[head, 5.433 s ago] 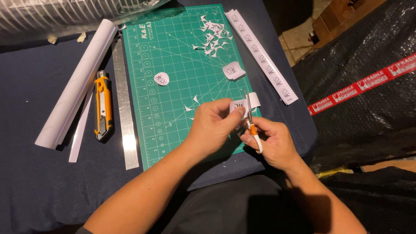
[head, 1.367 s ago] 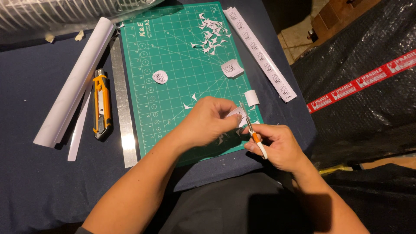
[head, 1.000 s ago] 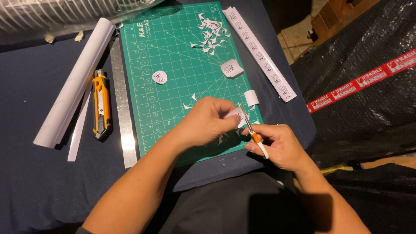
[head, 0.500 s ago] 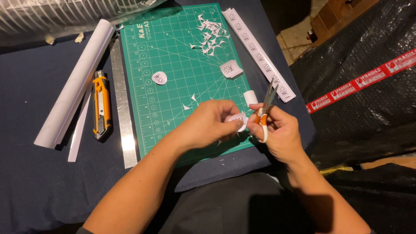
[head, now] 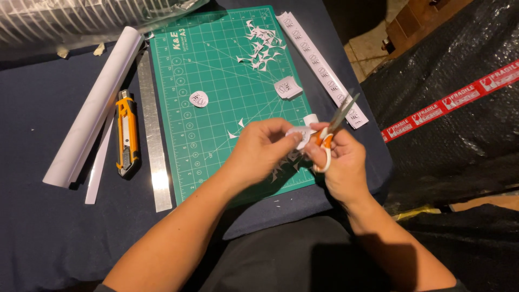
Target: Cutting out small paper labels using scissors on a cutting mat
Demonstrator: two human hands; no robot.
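Scissors (head: 331, 135), orange-handled, are gripped in the right hand (head: 339, 162), fingers closed through the loops, blades raised over the near right corner of the green cutting mat (head: 216, 81). A small paper piece (head: 299, 135) is pinched between the left hand's (head: 259, 151) fingertips, just beside the scissors.

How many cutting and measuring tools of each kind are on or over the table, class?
Scissors, in the right hand: 1
Utility knife: 1
Metal ruler: 1
Cutting mat: 1
Total: 4
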